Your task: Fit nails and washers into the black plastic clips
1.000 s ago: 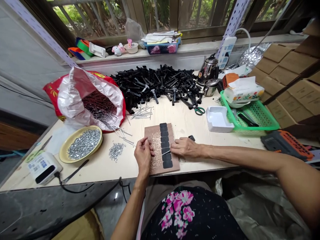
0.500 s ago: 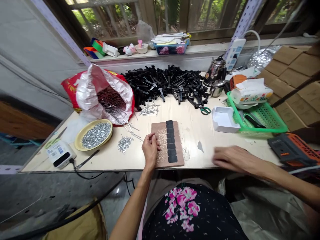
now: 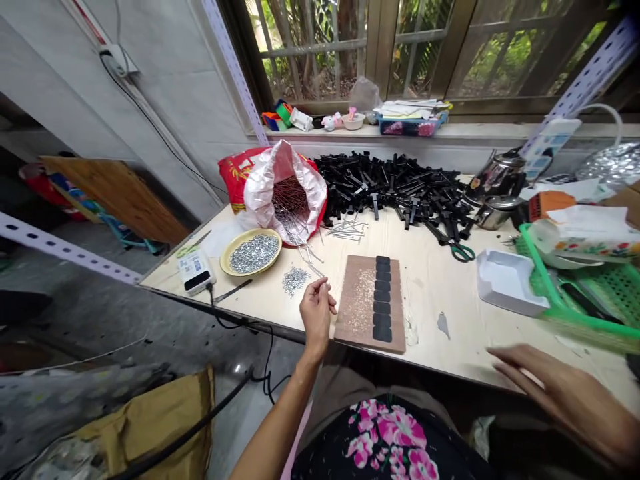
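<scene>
My left hand is closed, thumb and fingers pressed together, just left of a brown wooden board. Whatever may be in its pinch is too small to make out. Down the board's right half runs a column of black rounded pads; pale specks or worn marks cover the wood beside it. Beyond my left fingertips lie thin metal rods and a small heap of silvery metal pieces. My right hand hovers by the table's front edge, slightly blurred, fingers stretched out and holding nothing.
A yellow bowl of silvery pieces and a red-and-white sack of rods stand at left. Black plastic parts are piled behind. Green-handled scissors, a white tray and a green basket sit at right.
The view has swung left. My left hand has moved from over the board's left part to beside it, still closed. My right hand's fingers are now stretched out.
</scene>
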{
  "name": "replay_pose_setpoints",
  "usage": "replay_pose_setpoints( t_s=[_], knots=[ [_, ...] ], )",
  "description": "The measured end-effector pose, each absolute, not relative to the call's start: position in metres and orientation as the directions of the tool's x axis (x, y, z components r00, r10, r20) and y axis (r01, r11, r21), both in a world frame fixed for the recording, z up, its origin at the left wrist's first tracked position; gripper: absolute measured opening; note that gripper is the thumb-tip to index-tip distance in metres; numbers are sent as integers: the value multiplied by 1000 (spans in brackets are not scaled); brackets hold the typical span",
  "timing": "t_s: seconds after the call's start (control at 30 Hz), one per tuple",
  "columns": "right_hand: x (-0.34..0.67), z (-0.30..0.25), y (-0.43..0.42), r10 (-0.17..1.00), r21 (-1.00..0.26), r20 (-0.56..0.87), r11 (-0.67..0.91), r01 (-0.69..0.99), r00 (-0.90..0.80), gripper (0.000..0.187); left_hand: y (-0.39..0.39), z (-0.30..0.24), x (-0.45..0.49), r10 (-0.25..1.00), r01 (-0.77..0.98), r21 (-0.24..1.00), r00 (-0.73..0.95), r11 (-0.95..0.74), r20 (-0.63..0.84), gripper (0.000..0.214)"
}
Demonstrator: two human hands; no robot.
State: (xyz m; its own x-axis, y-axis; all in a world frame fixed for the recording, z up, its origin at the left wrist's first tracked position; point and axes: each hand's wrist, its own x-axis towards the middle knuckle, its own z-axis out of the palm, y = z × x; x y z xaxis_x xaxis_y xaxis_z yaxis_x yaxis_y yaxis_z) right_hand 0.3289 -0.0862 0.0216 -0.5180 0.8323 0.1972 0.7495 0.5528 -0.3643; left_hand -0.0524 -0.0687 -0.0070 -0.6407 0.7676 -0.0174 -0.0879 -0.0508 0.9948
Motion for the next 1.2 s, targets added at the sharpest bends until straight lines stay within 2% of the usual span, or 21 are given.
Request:
replay_pose_setpoints(
  t_s=[0.1,0.17,0.2,0.3,0.37,0.5,0.63,0.83,0.93,1.03,1.2],
  knots=[
    [231,45,-39,675,-430,219,715,551,-705,25,-85,-8,-73,720,-31,999,-693,-15,-11,35],
    [162,45,-10,564,-436,214,786,439,-797,27,-96,-10,-84,703,-13,999,-710,38,-36,37],
    [129,41,3,550,-423,217,798,430,-807,28,-101,-10,-89,694,-10,998,-718,64,-52,37],
    [45,28,38,630,-385,57,730,565,-774,27,-113,-9,-100,669,-6,993,-738,119,-85,40],
    [4,20,55,677,-364,6,687,629,-736,29,-116,-6,-104,665,9,991,-742,137,-86,41],
    [-38,13,78,750,-320,3,628,710,-662,28,-112,-1,-108,676,70,984,-734,163,-60,41],
    [-29,18,120,827,-278,39,549,788,-562,25,-101,-12,-104,692,154,975,-722,162,-1,37],
    [22,33,215,973,-294,87,232,927,-215,28,-94,-33,-95,685,299,941,-720,160,112,37],
    [36,29,244,993,-350,63,117,930,-101,31,-91,-26,-93,623,235,955,-779,180,74,40],
    [43,23,251,996,-430,30,91,898,-87,20,-75,-6,-91,641,105,983,-768,148,-15,45],
    [47,24,205,967,-584,121,252,771,-224,22,-3,27,-83,767,-61,995,-633,78,-99,50]
  ],
)
